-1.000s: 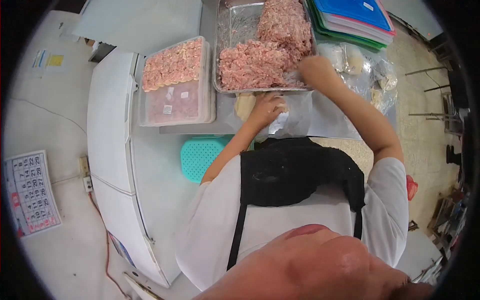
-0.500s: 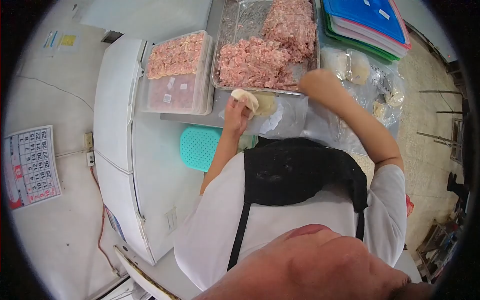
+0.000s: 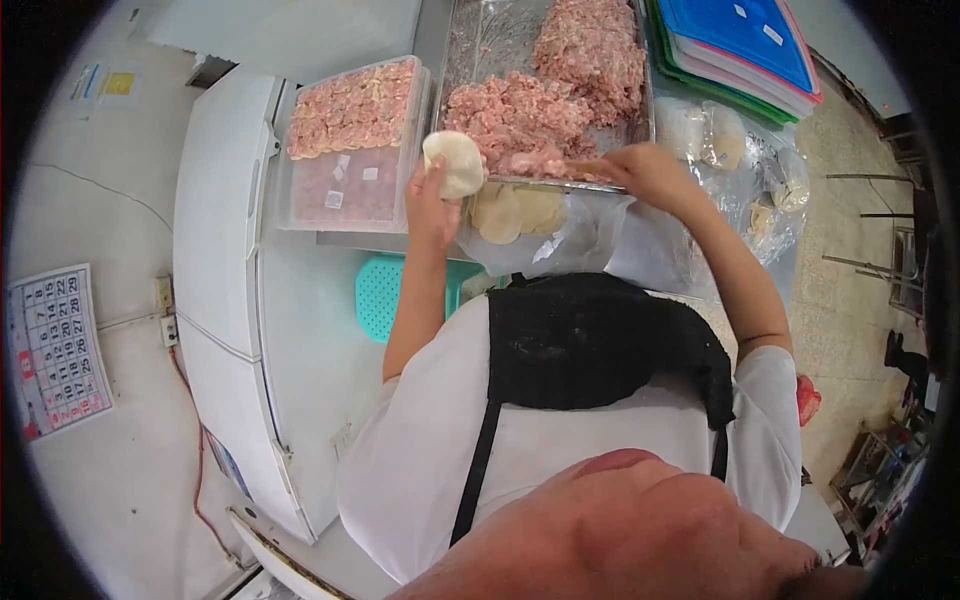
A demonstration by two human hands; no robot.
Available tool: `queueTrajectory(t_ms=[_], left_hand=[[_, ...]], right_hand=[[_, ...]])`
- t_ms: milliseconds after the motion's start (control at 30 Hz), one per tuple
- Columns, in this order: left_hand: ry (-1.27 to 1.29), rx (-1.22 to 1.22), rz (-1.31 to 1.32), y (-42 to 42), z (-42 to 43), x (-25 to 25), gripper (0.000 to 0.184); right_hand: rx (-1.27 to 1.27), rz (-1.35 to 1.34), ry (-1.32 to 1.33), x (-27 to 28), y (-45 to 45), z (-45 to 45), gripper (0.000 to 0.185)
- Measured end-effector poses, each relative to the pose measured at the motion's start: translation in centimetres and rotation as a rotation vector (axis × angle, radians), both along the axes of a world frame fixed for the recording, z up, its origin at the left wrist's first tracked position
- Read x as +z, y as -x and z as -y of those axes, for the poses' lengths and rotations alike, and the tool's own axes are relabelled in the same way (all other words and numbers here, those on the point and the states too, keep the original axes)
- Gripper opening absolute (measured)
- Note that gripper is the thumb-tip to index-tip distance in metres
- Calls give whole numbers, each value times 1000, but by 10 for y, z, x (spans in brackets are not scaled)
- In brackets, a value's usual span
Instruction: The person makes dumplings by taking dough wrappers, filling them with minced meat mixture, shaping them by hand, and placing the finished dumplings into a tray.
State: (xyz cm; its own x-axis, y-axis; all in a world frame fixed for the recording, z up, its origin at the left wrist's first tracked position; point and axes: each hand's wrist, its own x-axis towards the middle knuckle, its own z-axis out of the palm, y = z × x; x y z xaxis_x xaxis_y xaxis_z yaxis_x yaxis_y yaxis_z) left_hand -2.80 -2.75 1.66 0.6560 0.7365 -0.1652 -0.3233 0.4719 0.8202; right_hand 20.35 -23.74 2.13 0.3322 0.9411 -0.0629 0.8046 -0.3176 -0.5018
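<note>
My left hand [image 3: 432, 205] holds up a round, pale dough wrapper [image 3: 455, 165] at the near left corner of the metal tray [image 3: 470, 45]. Ground meat [image 3: 520, 115] fills much of that tray. My right hand [image 3: 650, 175] is closed round a thin stick-like tool [image 3: 587, 167], whose far end touches the meat at the tray's near edge. More round wrappers [image 3: 515, 212] lie on clear plastic just below the tray.
A plastic container [image 3: 345, 205] with rows of meat-topped pieces stands left of the tray. Stacked coloured lids [image 3: 735, 40] and bagged wrappers [image 3: 720, 140] are on the right. A turquoise perforated basket [image 3: 378, 300] sits below the counter edge.
My left hand has picked up a wrapper from the plastic and moved left and up with it. My right hand has shifted slightly, and its tool now shows against the meat.
</note>
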Motion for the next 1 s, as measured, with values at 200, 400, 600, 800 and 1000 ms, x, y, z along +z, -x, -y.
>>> queueTrajectory(t_ms=[200, 400, 600, 800, 1000], left_hand=[[-255, 6, -40, -12, -37, 3, 25], [-138, 5, 41, -24, -54, 6, 29], [288, -226, 232, -67, -48, 9, 58], [517, -488, 493, -96, -44, 27, 75], [786, -310, 405, -99, -72, -32, 72]], right_hand=[[-3, 450, 309, 26, 4, -3, 37], [-197, -103, 56, 17, 38, -13, 41], [-412, -395, -476, 32, 46, -50, 33], [-292, -10, -458, 20, 56, -68, 31], [-297, 363, 38, 79, 76, -35, 24]])
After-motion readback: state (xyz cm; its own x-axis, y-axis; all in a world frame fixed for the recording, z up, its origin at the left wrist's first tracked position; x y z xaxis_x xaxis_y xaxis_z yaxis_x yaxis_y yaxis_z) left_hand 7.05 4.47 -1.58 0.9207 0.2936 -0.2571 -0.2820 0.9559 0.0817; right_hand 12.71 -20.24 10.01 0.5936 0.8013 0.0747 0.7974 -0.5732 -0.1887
